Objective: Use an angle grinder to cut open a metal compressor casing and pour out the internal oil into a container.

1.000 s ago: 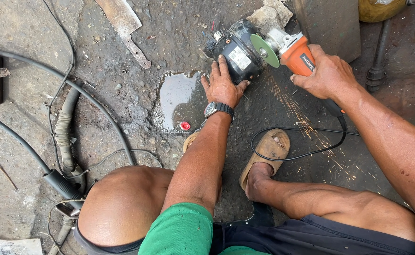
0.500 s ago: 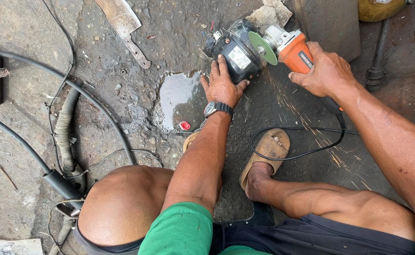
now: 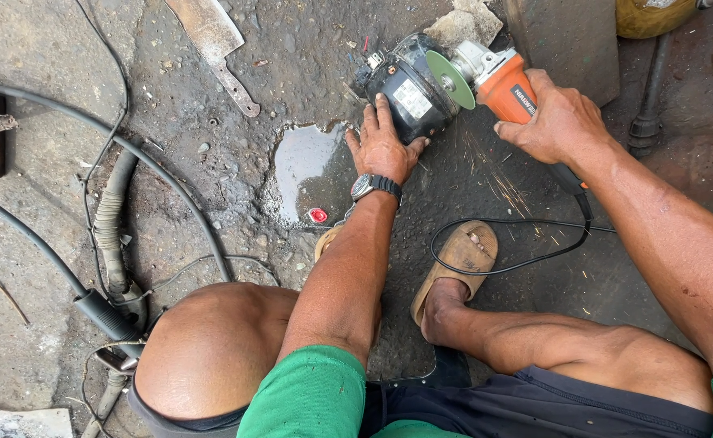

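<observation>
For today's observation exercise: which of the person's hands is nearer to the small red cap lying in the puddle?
Left. The left hand rests on the black compressor, just above the red cap. The right hand grips the orange grinder, farther off to the right.

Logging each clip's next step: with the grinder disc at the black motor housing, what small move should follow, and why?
Probably ease the green disc a little further into the black motor housing. The right hand grips the orange grinder, the left hand steadies the housing, and sparks fall toward the sandal, so the disc seems to be cutting.
</observation>
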